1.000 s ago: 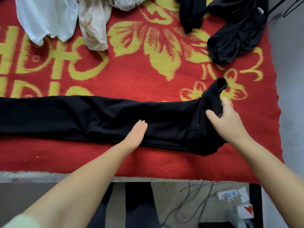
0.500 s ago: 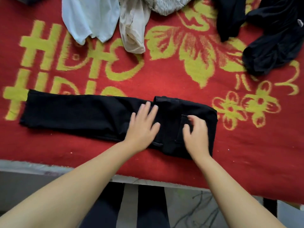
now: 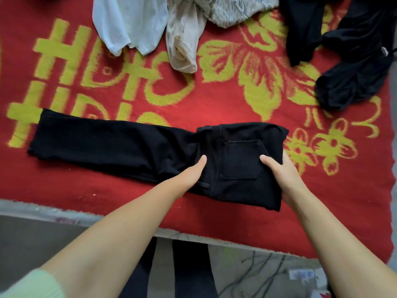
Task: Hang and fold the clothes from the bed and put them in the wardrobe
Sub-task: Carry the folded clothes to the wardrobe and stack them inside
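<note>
Black trousers (image 3: 120, 143) part-folded on red blanket (image 3: 214, 104), no legible label, left hand (image 3: 189, 175) and right hand (image 3: 283, 175) both gripping folded end

Bright, even light; soft shadows; wide-angle edge bending; slight blur

Both bare forearms reach forward, a bit of pale green sleeve on the left. Left hand (image 3: 190, 176) has its fingers tucked out of sight, thumb on top. Right hand (image 3: 279, 171) pinches, thumb over, fingers underneath.
</note>
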{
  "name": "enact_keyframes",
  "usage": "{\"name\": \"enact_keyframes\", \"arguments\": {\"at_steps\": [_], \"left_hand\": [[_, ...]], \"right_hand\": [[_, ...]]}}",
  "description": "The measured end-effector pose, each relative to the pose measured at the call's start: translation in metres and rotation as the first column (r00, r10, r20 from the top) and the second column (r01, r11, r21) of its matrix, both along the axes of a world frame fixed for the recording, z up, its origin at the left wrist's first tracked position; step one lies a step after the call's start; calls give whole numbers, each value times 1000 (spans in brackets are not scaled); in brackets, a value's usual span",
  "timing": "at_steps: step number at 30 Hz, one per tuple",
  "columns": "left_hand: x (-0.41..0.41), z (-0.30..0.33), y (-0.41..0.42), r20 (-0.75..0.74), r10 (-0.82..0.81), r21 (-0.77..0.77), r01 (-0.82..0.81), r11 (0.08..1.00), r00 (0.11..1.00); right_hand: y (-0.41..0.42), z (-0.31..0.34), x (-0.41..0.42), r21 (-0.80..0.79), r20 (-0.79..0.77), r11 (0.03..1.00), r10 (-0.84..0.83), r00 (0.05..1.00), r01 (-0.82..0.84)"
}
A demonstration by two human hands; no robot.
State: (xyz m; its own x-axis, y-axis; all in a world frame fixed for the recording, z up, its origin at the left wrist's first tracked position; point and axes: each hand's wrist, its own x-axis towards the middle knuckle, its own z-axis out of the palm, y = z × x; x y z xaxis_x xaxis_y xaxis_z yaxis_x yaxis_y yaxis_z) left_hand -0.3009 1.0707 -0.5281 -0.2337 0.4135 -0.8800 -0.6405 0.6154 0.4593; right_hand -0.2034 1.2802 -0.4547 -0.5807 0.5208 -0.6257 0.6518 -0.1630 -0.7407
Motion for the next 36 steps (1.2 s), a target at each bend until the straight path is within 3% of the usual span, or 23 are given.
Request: {"name": "enact_keyframes", "arguments": {"at_steps": [5,9,10,12,15,17,18,20,23,26,28,32,36], "left_hand": [[-34,20,-49,173,340,166,-367,915,924],[-82,36,-130,237,444,270,-498,824,864],[-93,38,-151,190,457,261,-493,830,869],[-112,37,-187,-59,445,146,-433,890,894],[-121,21,-213,-473,228,-50,-284,958,851],[-107,9,-203,-569,15,-116,-98,988,823],[-96,1,-194,-568,-84,-152,-4,988,819],[-76,-13,-172,-503,-235,-229,134,964,831],[-80,-23,-150,-434,-234,-288,113,951,870],[-101,-14,-161,-348,43,-57,-67,996,937],[-113,3,-181,-156,311,92,-300,950,938],[-141,35,-231,5,446,225,-436,871,895],[-173,63,-306,82,639,345,-623,702,765]], "right_hand": [[-91,43,-66,-24,-201,964,255,946,-265],[-179,30,-102,-23,-189,850,513,838,-526],[-192,23,-107,4,-185,836,540,821,-549],[-203,6,-111,149,-147,859,509,848,-489],[-187,-25,-103,346,15,905,258,966,-247],[-170,-45,-91,304,206,927,161,965,-219],[-167,-55,-88,178,276,959,166,947,-220],[-168,-69,-83,-105,255,979,194,947,-172],[-169,-70,-90,-129,146,979,173,974,-155],[-176,-51,-104,-114,43,988,106,993,-100],[-191,-26,-118,-79,-51,990,116,992,-120],[-255,24,-159,-31,-215,932,346,913,-361],[-338,37,-194,65,-258,753,647,718,-655]]}}
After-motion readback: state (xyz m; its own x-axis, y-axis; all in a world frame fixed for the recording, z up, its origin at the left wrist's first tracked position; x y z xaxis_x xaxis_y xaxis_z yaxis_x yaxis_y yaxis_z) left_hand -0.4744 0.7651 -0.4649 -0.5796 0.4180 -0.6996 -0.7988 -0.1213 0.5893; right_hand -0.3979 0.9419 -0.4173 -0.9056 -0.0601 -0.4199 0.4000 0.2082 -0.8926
